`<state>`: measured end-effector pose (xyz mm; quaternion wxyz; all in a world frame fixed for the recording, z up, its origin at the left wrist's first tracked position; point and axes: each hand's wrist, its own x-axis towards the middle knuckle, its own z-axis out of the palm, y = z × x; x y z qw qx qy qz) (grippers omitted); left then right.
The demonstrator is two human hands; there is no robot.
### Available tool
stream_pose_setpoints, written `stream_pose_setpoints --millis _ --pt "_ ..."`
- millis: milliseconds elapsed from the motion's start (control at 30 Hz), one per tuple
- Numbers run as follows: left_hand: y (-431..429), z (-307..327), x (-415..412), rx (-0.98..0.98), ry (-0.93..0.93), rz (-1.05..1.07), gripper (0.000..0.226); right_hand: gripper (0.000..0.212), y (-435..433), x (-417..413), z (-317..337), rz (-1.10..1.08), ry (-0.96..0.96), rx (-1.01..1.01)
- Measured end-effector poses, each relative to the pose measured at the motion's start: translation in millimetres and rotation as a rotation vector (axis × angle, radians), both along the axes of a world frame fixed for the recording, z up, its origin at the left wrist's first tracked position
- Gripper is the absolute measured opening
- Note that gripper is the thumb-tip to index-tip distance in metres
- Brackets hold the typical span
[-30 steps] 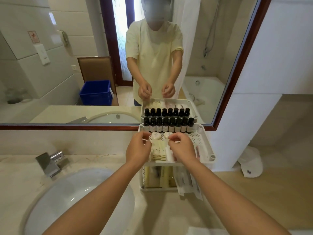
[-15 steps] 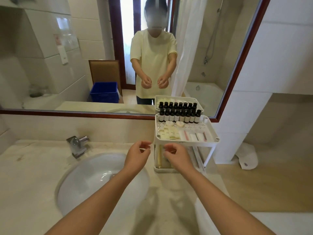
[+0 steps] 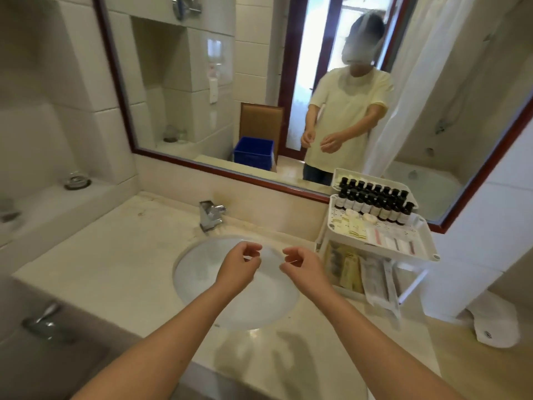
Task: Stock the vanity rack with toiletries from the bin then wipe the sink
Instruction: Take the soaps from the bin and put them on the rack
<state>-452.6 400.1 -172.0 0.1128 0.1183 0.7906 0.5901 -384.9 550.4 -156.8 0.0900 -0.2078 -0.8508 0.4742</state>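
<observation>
The rack (image 3: 429, 241) stands just beside the sink (image 3: 202, 269), on its right, and both of its 2 tiers look filled. There is 1 row of dark bottles (image 3: 372, 204) along the back of the top tier with sachets (image 3: 354, 230) in front, and packets (image 3: 350, 269) stand in the lower tier. I judge the stocking done, or nearly so.

The blue bin (image 3: 253, 153) shows only in the mirror (image 3: 178, 82), on the floor behind the person.

The wiping looks not yet begun — no cloth is in view. The left hand (image 3: 240, 265) and right hand (image 3: 302, 265) hover over the basin, near each other but apart. Each has curled fingers with the thumb close to the forefinger. They are perhaps pinching something thin, but through the blur I cannot tell whether either holds anything.
</observation>
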Motion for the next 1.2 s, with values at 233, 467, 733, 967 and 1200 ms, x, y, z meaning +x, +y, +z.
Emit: stream_pose_setpoints --millis 233,467,733,967,1200 --pt "-62.5 -6.8 44.0 -0.02 -0.033 0.206 0.023 0.031 -40.1 15.9 5.8 0.223 0.011 -0.086" --pt "-130.6 -19.4 122.5 -0.066 -0.046 0.43 0.022 0.029 -104.6 50.4 -11.9 0.426 -0.035 -0.152" --pt "-222.7 -16.0 188.1 -0.068 -0.037 0.632 0.027 0.032 -204.3 83.0 -11.9 0.692 -0.039 -0.141" --pt "-306.3 -15.1 235.0 -0.037 -0.071 0.788 0.026 0.035 -302.4 100.3 -11.8 0.845 -0.043 -0.098" --pt "-429.8 -28.0 273.8 -0.059 -0.098 0.855 0.024 0.034 -435.8 120.2 -26.7 0.946 -0.067 -0.111"
